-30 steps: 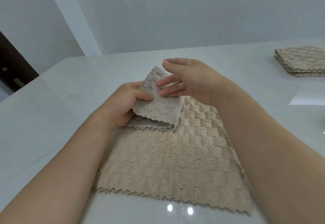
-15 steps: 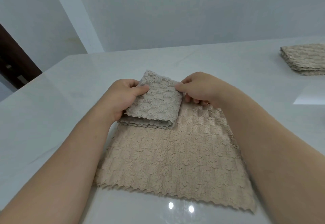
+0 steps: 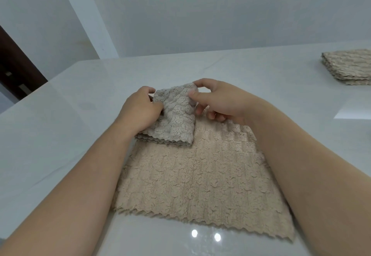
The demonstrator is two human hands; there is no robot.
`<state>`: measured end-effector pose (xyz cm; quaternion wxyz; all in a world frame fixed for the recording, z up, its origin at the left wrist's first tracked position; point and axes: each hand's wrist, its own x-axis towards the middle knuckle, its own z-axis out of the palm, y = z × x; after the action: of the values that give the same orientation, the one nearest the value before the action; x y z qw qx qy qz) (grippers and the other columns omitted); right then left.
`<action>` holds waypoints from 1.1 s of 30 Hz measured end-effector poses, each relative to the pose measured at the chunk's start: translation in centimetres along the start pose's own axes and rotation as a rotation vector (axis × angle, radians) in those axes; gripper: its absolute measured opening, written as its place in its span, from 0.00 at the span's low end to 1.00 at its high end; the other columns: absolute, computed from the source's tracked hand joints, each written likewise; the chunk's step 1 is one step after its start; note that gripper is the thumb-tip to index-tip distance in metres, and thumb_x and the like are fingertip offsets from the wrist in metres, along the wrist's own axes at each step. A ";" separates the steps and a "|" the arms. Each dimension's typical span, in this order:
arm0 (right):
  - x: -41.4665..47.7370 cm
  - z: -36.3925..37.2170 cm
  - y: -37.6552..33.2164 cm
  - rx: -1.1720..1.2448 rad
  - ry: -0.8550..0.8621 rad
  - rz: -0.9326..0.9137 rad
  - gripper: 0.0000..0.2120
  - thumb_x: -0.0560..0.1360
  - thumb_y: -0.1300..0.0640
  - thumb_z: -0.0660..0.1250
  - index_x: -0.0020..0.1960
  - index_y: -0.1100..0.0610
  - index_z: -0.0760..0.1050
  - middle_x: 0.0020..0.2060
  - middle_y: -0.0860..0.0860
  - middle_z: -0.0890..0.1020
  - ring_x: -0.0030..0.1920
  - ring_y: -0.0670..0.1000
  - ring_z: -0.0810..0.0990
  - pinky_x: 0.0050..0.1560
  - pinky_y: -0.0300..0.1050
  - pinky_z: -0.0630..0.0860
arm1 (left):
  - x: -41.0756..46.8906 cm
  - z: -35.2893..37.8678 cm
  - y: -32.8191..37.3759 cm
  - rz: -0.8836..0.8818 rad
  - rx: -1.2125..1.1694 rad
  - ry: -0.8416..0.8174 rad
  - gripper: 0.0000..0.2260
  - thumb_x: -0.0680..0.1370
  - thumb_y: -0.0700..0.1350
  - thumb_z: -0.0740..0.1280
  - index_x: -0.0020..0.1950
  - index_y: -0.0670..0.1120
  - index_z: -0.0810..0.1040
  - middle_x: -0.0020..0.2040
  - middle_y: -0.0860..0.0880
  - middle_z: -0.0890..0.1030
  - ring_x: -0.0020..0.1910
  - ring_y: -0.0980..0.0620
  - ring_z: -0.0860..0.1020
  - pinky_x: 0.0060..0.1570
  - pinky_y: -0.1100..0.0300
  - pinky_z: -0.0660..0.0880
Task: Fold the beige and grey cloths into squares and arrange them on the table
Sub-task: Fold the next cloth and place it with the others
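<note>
Cloths: folded grey cloth [image 3: 174, 121] mid-frame, lying on the upper left corner of the flat beige cloth [image 3: 200, 185].
Left hand [image 3: 140, 109]: curled round its left edge.
Right hand [image 3: 222, 101]: thumb and forefinger pinching the top corner.
Feel: looks light, floppy and fluffy, so I'd grab corners, not the middle.

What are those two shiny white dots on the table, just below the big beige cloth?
Head view: the dots are glare, likely lights mirrored in the glossy table; head view, right edge: a pale bright patch is another reflection; the beige cloth looks matte.
</note>
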<state>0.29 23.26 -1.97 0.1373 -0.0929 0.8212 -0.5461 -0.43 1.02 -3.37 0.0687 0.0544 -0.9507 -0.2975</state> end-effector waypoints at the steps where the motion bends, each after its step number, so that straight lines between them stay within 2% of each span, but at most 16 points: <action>1: 0.1 0.2 0.0 -0.015 0.000 -0.005 0.21 0.81 0.42 0.65 0.71 0.44 0.68 0.38 0.49 0.85 0.28 0.47 0.74 0.25 0.41 0.67 | 0.1 0.1 0.0 -0.002 -0.047 -0.016 0.24 0.78 0.46 0.66 0.74 0.50 0.71 0.65 0.50 0.78 0.60 0.49 0.77 0.59 0.54 0.74; 3: 0.1 0.5 0.0 -0.038 0.006 -0.014 0.19 0.81 0.41 0.64 0.69 0.46 0.68 0.37 0.48 0.84 0.28 0.47 0.74 0.25 0.41 0.67 | 0.3 0.1 -0.2 -0.001 -0.115 -0.040 0.24 0.78 0.46 0.65 0.75 0.52 0.72 0.67 0.50 0.78 0.61 0.50 0.78 0.63 0.52 0.75; 5: 0.2 0.6 0.0 -0.027 0.020 -0.017 0.15 0.82 0.42 0.63 0.63 0.50 0.72 0.34 0.47 0.84 0.27 0.47 0.74 0.25 0.40 0.67 | 0.3 0.1 -0.2 0.018 -0.116 -0.062 0.22 0.78 0.46 0.64 0.73 0.52 0.74 0.67 0.51 0.78 0.61 0.52 0.78 0.66 0.51 0.74; 9: 0.4 0.8 0.1 -0.024 0.045 -0.005 0.15 0.82 0.43 0.62 0.58 0.54 0.72 0.34 0.48 0.84 0.25 0.46 0.74 0.24 0.40 0.66 | 0.7 0.3 0.2 0.054 -0.164 -0.071 0.15 0.80 0.47 0.60 0.64 0.52 0.80 0.57 0.54 0.82 0.57 0.52 0.79 0.63 0.52 0.74; 13: 0.8 1.0 0.6 -0.057 0.054 0.005 0.16 0.83 0.43 0.62 0.62 0.52 0.69 0.36 0.51 0.84 0.22 0.44 0.73 0.22 0.39 0.67 | 1.5 0.7 0.2 0.076 -0.089 0.023 0.14 0.83 0.55 0.61 0.55 0.47 0.80 0.46 0.53 0.81 0.49 0.51 0.77 0.48 0.56 0.69; 15: 0.9 1.1 0.7 -0.068 0.067 0.012 0.20 0.83 0.43 0.61 0.67 0.55 0.69 0.36 0.51 0.84 0.21 0.44 0.73 0.22 0.39 0.67 | 2.1 0.8 -0.4 0.058 -0.149 0.042 0.12 0.82 0.55 0.65 0.52 0.47 0.79 0.46 0.52 0.82 0.47 0.50 0.79 0.46 0.56 0.71; 17: 1.0 1.1 0.9 -0.072 0.079 0.018 0.23 0.83 0.43 0.61 0.70 0.57 0.68 0.36 0.51 0.84 0.20 0.43 0.72 0.22 0.39 0.66 | 2.6 0.7 -0.9 0.037 -0.224 0.044 0.08 0.80 0.52 0.68 0.49 0.48 0.79 0.47 0.50 0.83 0.48 0.49 0.81 0.49 0.54 0.76; 19: 1.1 1.2 1.0 -0.077 0.089 0.024 0.25 0.83 0.42 0.61 0.72 0.58 0.67 0.36 0.51 0.84 0.20 0.42 0.72 0.21 0.38 0.66 | 2.8 0.6 -1.1 0.034 -0.272 0.052 0.05 0.79 0.50 0.69 0.47 0.50 0.78 0.47 0.50 0.84 0.46 0.50 0.80 0.46 0.55 0.75; 22: 1.2 1.3 1.1 -0.092 0.098 0.029 0.26 0.83 0.42 0.61 0.72 0.58 0.67 0.35 0.51 0.83 0.19 0.42 0.71 0.21 0.37 0.65 | 2.9 0.5 -1.3 0.049 -0.336 0.033 0.04 0.78 0.47 0.71 0.50 0.51 0.78 0.48 0.50 0.84 0.43 0.53 0.80 0.45 0.58 0.74; 26: 1.4 1.4 1.2 -0.106 0.093 0.019 0.23 0.82 0.41 0.61 0.69 0.55 0.69 0.36 0.51 0.84 0.21 0.44 0.73 0.23 0.40 0.67 | 2.6 0.3 -1.6 0.110 -0.345 -0.097 0.11 0.80 0.40 0.69 0.60 0.51 0.79 0.52 0.51 0.81 0.41 0.55 0.78 0.46 0.55 0.76; 28: 1.3 1.4 1.3 -0.102 0.090 0.009 0.21 0.82 0.40 0.62 0.68 0.53 0.69 0.37 0.51 0.84 0.25 0.47 0.74 0.26 0.42 0.69 | 2.6 0.2 -1.4 0.125 -0.309 -0.109 0.13 0.79 0.37 0.68 0.60 0.52 0.80 0.53 0.49 0.79 0.41 0.54 0.78 0.48 0.54 0.78; 31: 1.1 1.3 1.1 -0.136 0.079 -0.010 0.21 0.81 0.38 0.62 0.67 0.51 0.67 0.38 0.53 0.84 0.31 0.52 0.76 0.31 0.46 0.72 | 2.6 -0.2 -1.0 0.157 -0.217 -0.134 0.13 0.78 0.36 0.67 0.57 0.52 0.83 0.49 0.53 0.83 0.41 0.55 0.81 0.48 0.57 0.79; 33: 0.7 1.3 0.9 -0.197 0.074 -0.026 0.20 0.81 0.37 0.62 0.66 0.49 0.67 0.35 0.53 0.83 0.29 0.52 0.75 0.29 0.45 0.72 | 2.6 -0.5 -0.8 0.183 -0.111 -0.141 0.13 0.77 0.38 0.67 0.56 0.52 0.84 0.46 0.55 0.83 0.42 0.55 0.81 0.48 0.58 0.77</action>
<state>0.04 22.29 -3.39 0.0900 -0.0962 0.8740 -0.4677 -2.90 -0.25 -3.17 0.0312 -0.0576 -0.9363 -0.3451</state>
